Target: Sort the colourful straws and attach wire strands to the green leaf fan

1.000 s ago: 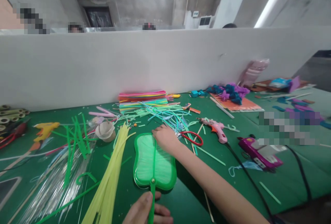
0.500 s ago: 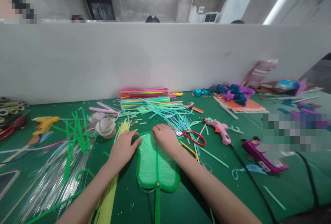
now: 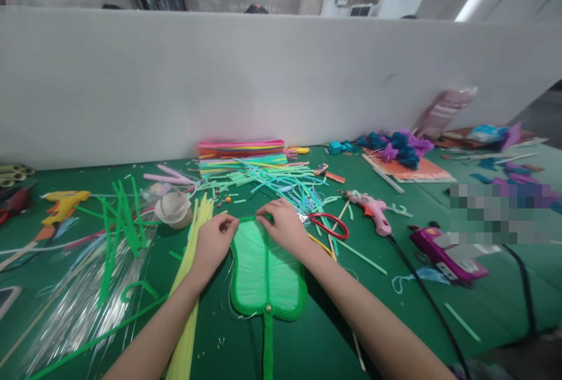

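A green hand fan (image 3: 250,269) lies in front of me, its handle toward me and a small round bead at the base of its middle rib. My left hand (image 3: 215,242) pinches the fan's top left corner between thumb and fingers. On the top edge, right of centre, my right hand (image 3: 285,228) grips the rim with bent fingers. A thin clear thread (image 3: 230,286) loops along the fan's left side; whether either hand holds its end I cannot tell. Red-handled scissors (image 3: 329,225) lie just beyond my right hand, and yellow strips (image 3: 187,315) run beside my left forearm.
A pink glue gun (image 3: 371,210) and a magenta device (image 3: 445,254) with cords lie right. Left are a yellow glue gun (image 3: 64,204), green pipe cleaners (image 3: 125,222) and a plastic cup (image 3: 174,209). Colourful strips (image 3: 241,151) are piled before a white partition (image 3: 281,75).
My left fingers have closed on the fan's corner, and my right fingers have shifted to its top rim. The thread now bows out at the left. The camera has tilted down slightly.
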Demonstrator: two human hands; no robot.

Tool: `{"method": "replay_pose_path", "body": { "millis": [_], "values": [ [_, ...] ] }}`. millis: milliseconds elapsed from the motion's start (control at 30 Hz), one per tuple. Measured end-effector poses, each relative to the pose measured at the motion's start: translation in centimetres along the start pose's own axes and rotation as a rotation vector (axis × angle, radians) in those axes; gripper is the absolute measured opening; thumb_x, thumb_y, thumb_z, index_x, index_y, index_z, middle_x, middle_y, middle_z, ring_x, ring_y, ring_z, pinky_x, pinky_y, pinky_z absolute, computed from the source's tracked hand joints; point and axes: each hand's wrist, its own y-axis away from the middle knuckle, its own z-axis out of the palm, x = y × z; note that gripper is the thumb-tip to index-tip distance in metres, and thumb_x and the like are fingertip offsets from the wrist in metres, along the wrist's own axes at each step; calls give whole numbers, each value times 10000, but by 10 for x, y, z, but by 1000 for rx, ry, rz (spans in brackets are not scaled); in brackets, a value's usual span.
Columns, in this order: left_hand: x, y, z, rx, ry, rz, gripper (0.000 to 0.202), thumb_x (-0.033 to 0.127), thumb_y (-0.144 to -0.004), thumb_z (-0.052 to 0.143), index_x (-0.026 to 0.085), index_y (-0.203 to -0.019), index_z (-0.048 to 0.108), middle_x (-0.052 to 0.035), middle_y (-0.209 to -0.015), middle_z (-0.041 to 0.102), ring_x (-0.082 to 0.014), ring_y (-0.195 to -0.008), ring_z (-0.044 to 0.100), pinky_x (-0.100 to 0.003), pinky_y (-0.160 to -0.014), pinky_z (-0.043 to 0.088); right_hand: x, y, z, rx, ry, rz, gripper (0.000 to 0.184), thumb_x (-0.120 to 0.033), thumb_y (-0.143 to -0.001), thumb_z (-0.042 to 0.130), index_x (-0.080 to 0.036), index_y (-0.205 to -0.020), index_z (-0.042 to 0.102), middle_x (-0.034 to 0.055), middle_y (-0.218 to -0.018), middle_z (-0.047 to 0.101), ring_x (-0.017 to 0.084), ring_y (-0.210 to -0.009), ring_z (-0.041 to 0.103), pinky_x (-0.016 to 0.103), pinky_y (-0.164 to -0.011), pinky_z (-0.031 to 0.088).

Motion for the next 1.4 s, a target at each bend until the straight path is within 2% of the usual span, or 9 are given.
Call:
{"method": "replay_pose_path", "body": {
  "millis": [133,300,400,533,667,900,1133,1300,1400],
  "values": [
    [-1,-1,1,-8,18,-26,256,402,-824,536,192,-802,679,-27,-755,703,-191,-704,615,-279,-651,426,2,-1,-6,-68,-45,-15,142,-281,-833,672,-201,-946,704,47,-954,698,220,-979,530,362,-882,356],
    [1,-1,-1,-16,23,-51,248,398,-805,536,194,-767,672,-21,-714,693,-185,-664,599,-277,-624,412,1,0,-10,-114,-62,4,177,-244,-908,549,-213,-984,706,50,-995,689,220,-1006,506,370,-873,324],
    [2,-1,-2,-19,29,-63,257,408,-796,544,191,-756,676,-19,-692,690,-184,-649,599,-273,-608,407,2,0,-10,-121,-66,35,177,-240,-898,554,-230,-1000,697,44,-1022,678,231,-1041,491,374,-860,316],
    [1,-2,-2,-16,44,-75,267,415,-791,549,186,-770,685,-24,-703,699,-188,-655,610,-268,-601,413,3,-1,-12,-102,-124,55,151,-273,-886,573,-206,-937,698,41,-975,699,220,-1004,535,372,-894,331],
    [-1,-2,-2,-9,58,-80,283,426,-792,546,181,-765,683,-25,-688,695,-185,-641,608,-266,-592,415,5,-4,-17,-139,-220,20,219,-289,-933,516,-206,-964,716,44,-1011,719,193,-972,588,346,-901,365],
    [-6,-3,0,-1,67,-69,292,442,-802,538,184,-802,677,-30,-750,698,-183,-677,598,-275,-630,426,11,-4,-18,-144,-243,-1,194,-319,-899,585,-218,-959,739,43,-997,738,185,-945,632,314,-868,412],
    [-6,-3,0,-5,78,-58,314,473,-804,534,193,-804,677,-22,-744,690,-182,-673,587,-274,-621,416,13,-4,-13,-96,-199,89,149,-336,-845,661,-212,-814,739,25,-866,739,180,-855,636,295,-801,426],
    [-6,-3,0,8,82,-60,309,471,-801,546,187,-772,666,-13,-692,667,-174,-643,572,-270,-608,398,15,-5,-15,-119,-290,40,401,-367,-987,396,-198,-890,747,37,-898,746,158,-857,662,269,-801,445],
    [-6,-3,0,12,87,-59,302,466,-795,556,188,-768,670,-12,-692,668,-175,-652,572,-267,-608,395,14,-5,-18,-113,-321,44,423,-357,-991,376,-187,-895,751,43,-879,748,155,-831,669,266,-790,454]
  ]
}}
